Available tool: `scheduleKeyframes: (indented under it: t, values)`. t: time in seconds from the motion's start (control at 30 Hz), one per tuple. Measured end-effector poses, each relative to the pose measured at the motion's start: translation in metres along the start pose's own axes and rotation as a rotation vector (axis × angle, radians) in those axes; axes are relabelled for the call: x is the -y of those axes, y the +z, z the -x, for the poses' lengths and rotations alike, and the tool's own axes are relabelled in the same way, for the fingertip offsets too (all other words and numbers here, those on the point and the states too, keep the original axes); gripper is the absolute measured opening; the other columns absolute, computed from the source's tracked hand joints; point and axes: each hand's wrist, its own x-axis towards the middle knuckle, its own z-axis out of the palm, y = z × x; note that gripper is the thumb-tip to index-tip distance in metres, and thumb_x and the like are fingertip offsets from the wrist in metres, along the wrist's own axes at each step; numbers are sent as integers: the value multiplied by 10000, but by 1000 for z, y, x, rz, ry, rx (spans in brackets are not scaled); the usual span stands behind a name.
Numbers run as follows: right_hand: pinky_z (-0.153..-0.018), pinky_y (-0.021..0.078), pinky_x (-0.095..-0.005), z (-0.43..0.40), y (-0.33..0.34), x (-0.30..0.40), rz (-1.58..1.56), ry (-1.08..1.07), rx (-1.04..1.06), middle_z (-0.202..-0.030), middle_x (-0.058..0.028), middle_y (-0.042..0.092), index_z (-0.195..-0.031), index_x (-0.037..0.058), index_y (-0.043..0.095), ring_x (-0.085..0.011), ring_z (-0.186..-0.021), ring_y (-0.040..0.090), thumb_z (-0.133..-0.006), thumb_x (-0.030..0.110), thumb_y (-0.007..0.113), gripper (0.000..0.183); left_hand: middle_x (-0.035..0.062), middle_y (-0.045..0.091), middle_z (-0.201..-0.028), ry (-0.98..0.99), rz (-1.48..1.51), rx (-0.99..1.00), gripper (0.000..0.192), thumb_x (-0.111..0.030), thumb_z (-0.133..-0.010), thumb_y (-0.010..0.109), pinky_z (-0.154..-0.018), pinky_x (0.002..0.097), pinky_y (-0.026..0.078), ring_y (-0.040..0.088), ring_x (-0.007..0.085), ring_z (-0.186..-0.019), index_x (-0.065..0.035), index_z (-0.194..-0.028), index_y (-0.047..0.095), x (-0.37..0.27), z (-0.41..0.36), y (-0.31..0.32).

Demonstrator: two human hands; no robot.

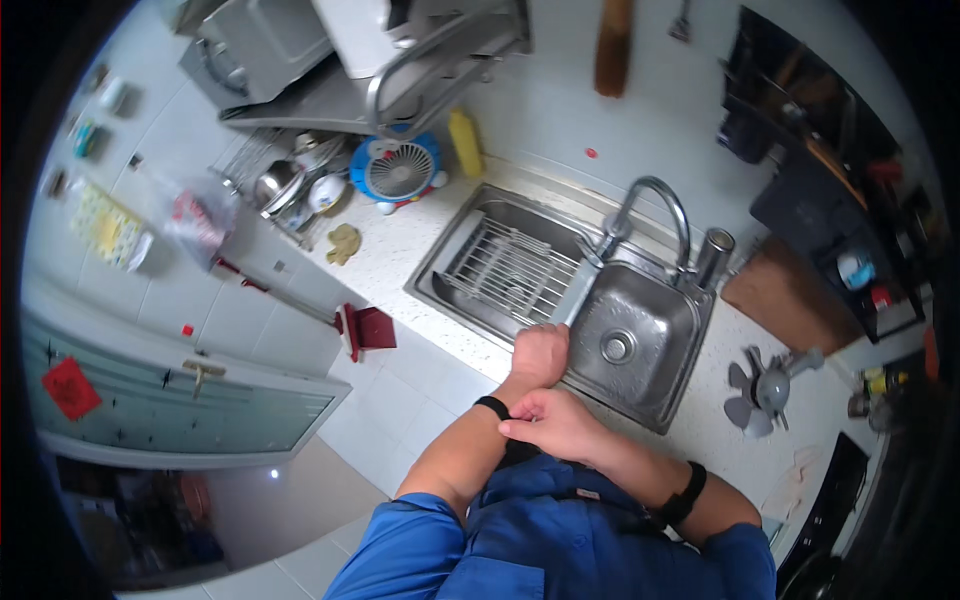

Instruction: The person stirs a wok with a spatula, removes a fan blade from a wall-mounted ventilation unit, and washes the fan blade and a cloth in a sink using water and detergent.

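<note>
My left hand (541, 354) is curled in a loose fist at the front edge of the double stainless steel sink (637, 337); whether it holds anything is hidden. My right hand (559, 424) has its thumb and fingers on the black wristband (493, 407) of my left arm. Another black band (686, 495) goes around my right forearm. A wire draining rack (514, 270) lies in the left basin. The right basin has water drops and a drain strainer (618, 346). A chrome faucet (660, 187) arches over the sink's back.
Right of the sink lie a grey fan blade with its motor part (772, 390) and a brown board (791, 292). To the left are a blue toy-shaped fan (397, 169), a yellow bottle (466, 142), a crumpled cloth (344, 244) and stacked bowls (328, 193). A red dustpan (375, 328) hangs low.
</note>
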Motion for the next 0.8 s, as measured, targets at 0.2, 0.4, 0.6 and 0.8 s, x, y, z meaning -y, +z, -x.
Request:
scheduleKeyframes:
  t: [0.2,0.4,0.6,0.8]
  values:
    - [-714,543,-325,-23,2,15,-79,23,70,-826,-104,742,-922,2,741,-162,-756,685,-846,279,806,294,135,700,-854,267,-90,37,139,-167,-877,586,-672,420,564,710,299,-796,-48,-930,633,14,-21,12]
    - [-671,545,-354,-35,16,73,123,-70,71,-775,-99,719,-882,34,726,-190,-730,698,-860,223,750,191,96,726,-827,-249,771,400,277,-313,-922,630,-663,379,541,684,217,-715,-40,-923,675,35,-49,26]
    - [-742,553,-377,-46,-4,34,54,-102,-465,-911,-144,738,-975,48,738,-299,-818,716,-897,237,700,208,89,723,-785,-89,966,471,340,-377,-934,663,-706,364,533,692,224,-726,-40,-905,698,70,-64,37]
    - [-762,540,-360,-3,-37,-71,183,288,-695,-944,-116,747,-1035,55,738,-231,-849,708,-930,318,689,287,126,742,-961,32,618,456,339,-386,-902,665,-855,424,543,707,333,-952,-96,-1073,704,83,-74,0]
